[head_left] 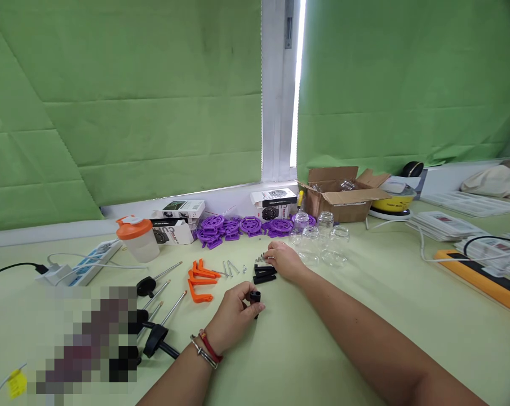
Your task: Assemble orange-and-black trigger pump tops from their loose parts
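Observation:
My left hand [233,313] is closed around a small black plastic part [256,295], held upright with a round hole in its top. My right hand [283,259] reaches further out, its fingertips pinched at a few small metal springs [260,258]. Just in front of those springs lie several black plastic handle pieces [264,274]. Left of them are metal screws [230,268] and tiny nuts [244,269]. Several orange lever-shaped parts [201,282] rest nearer my left wrist.
Metal rods with black knobs [156,339] lie at left, near an orange-lidded shaker cup [137,239] and a power strip [94,264]. Purple wheel-like parts [250,226], glass jars [310,243] and a cardboard box [343,197] line the back. An orange-black bar [483,282] is at right.

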Demonstrator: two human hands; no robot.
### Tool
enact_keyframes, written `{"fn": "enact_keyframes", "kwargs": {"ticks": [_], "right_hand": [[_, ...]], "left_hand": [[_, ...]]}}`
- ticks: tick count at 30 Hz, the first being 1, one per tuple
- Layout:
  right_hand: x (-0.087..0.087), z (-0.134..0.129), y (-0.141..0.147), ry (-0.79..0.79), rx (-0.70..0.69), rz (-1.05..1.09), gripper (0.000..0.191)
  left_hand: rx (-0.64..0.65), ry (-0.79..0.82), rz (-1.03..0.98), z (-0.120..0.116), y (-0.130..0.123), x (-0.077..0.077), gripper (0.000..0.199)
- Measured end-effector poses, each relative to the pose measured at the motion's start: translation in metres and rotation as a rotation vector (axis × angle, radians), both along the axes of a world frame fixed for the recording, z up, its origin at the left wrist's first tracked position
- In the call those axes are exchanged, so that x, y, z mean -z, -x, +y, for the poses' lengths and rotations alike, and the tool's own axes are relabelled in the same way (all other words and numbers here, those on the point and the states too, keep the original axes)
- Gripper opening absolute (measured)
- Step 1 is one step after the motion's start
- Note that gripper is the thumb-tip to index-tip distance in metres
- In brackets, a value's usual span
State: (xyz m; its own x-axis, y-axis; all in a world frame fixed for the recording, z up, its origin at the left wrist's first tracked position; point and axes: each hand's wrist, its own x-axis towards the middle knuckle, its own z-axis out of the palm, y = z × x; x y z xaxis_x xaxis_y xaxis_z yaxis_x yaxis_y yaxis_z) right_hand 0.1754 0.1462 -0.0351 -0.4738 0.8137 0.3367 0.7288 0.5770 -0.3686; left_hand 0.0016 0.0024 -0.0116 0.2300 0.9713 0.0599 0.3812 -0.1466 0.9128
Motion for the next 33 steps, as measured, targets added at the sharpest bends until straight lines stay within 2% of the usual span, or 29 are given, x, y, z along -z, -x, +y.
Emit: {"fn": "enact_keyframes", "kwargs": {"ticks": [14,18,21,24,28,33], "right_hand": [[-0.007,-0.006,0.0,0.113,0.074,-0.001,0.01],[-0.008,-0.008,-0.001,0.121,0.083,0.057,0.011],[-0.01,-0.012,-0.004,0.174,0.046,0.206,0.01],[-0.014,-0.021,-0.007,0.421,-0.057,0.495,0.011],[-0.024,-0.035,-0.008,0.811,-0.246,0.888,0.036],[-0.037,-0.05,-0.003,1.033,-0.349,1.002,0.032]], "left_hand": [[0.004,-0.007,0.019,0.0,0.001,0.002,0.013],[0.011,-0.009,0.004,0.002,0.002,0.004,0.013],[0.014,-0.022,-0.003,0.002,0.003,0.004,0.013],[0.019,-0.025,-0.012,0.001,0.003,0.004,0.013],[0.025,-0.02,-0.024,0.001,0.003,0.002,0.013],[0.02,-0.033,-0.026,0.002,0.005,0.005,0.012]]}}
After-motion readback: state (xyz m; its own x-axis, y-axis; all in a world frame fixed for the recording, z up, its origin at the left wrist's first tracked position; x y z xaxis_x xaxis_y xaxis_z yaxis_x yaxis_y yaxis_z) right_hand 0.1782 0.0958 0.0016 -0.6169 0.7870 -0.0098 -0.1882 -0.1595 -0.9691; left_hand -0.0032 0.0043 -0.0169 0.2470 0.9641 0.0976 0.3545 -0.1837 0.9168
